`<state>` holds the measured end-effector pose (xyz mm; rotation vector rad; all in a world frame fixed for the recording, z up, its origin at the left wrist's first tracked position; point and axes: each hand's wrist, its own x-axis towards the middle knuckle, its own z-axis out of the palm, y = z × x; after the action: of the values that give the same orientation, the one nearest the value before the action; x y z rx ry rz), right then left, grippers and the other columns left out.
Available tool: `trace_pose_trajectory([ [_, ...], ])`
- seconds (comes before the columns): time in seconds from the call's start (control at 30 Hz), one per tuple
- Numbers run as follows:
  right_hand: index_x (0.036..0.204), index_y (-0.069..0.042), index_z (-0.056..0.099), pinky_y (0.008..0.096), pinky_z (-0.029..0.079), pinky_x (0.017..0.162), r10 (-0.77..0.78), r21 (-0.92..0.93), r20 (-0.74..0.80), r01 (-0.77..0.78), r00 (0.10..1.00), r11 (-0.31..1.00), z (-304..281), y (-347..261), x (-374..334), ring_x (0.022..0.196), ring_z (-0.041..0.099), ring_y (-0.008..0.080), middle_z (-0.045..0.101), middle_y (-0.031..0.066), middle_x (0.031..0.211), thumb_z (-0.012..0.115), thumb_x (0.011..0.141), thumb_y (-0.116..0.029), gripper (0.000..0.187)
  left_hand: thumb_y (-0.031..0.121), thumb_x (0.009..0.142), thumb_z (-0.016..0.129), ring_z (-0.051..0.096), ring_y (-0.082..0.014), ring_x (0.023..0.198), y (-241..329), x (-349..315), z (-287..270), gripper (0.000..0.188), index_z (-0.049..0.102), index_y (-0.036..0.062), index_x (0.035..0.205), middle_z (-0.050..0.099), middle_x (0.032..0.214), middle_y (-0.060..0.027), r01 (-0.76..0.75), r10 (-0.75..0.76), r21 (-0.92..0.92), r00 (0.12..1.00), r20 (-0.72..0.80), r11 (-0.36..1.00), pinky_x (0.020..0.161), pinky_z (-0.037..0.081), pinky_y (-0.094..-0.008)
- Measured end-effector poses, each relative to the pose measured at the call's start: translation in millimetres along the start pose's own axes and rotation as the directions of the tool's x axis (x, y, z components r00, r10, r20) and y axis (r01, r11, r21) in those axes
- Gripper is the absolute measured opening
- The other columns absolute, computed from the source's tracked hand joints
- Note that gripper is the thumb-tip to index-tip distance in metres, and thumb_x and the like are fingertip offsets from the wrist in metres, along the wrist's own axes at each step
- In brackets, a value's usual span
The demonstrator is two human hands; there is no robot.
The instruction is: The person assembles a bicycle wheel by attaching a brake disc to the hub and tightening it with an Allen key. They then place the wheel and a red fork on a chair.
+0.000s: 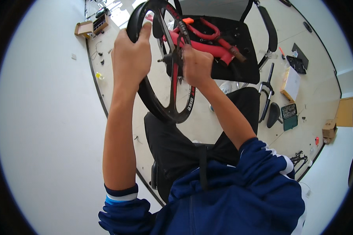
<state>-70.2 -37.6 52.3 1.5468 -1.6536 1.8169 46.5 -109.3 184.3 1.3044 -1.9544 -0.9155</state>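
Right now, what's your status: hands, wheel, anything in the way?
Left hand gripping wheel. Right hand curled at its right side, grip unclear. Wheel held up. Red frame on chair beyond.

The upper edge cuts off the top of the wheel point(169, 59), and the right hand point(198, 66) is partly blurred.

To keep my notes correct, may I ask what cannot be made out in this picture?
In the head view:
Wheel: top cut off by the upper edge.
Right hand: blurred, its grip unclear.
Red frame: partly hidden behind the wheel.
Green case: contents too small to identify.
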Motion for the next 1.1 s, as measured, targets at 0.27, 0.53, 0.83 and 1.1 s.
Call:
trace_pose_trajectory([
  [0.27,0.063,0.001,0.051,0.0394,0.035,0.045,0.069,0.103,0.05,-0.073,0.996,0.992,-5.0,7.9,20.2,0.042,0.047,0.0322,0.044,0.0166,0.052,0.045,0.098,-0.012,0.037,0.041,0.094,0.06,0.065,-0.0258,0.072,-2.7,-7.2,8.2,0.045,0.063,-0.0032,0.101,0.067,0.078,-0.0153,-0.063,0.064,0.008,0.998,-0.028,0.998,0.073,0.05,-0.0376],
  [0.53,0.065,-0.014,0.033,0.0266,0.016,0.038,0.638,0.714,0.209,-0.561,0.741,0.418,-27.0,44.8,79.1,0.039,0.019,0.0067,0.023,-0.0048,0.05,0.044,0.101,-0.026,0.039,0.043,0.094,0.059,0.062,-0.0231,0.068,-1.7,-6.7,7.7,0.046,0.062,-0.0028,0.1,0.064,0.073,-0.0131,-0.044,0.044,0.012,0.999,-0.021,0.999,0.071,0.049,-0.0364],
  [0.83,0.066,-0.014,0.034,0.0273,0.017,0.039,0.696,0.696,0.317,-0.657,0.644,0.291,-10.8,66.9,73.4,0.039,0.018,0.0072,0.021,-0.005,0.051,0.045,0.1,-0.027,0.038,0.046,0.094,0.058,0.058,-0.0177,0.062,2.9,-10.9,10.6,0.049,0.062,-0.0029,0.097,0.059,0.067,-0.0092,-0.047,0.047,0.027,0.999,-0.01,0.999,0.065,0.048,-0.0343],
  [1.1,0.067,-0.014,0.034,0.0275,0.018,0.038,0.698,0.671,0.299,-0.663,0.651,0.331,-6.3,70.4,75.0,0.039,0.018,0.0073,0.022,-0.0049,0.051,0.045,0.099,-0.026,0.037,0.046,0.094,0.057,0.055,-0.0164,0.058,-1.4,-7.6,8.7,0.048,0.061,-0.0013,0.092,0.057,0.064,-0.0071,-0.068,0.069,0.034,0.997,-0.02,0.997,0.062,0.047,-0.0327],
])
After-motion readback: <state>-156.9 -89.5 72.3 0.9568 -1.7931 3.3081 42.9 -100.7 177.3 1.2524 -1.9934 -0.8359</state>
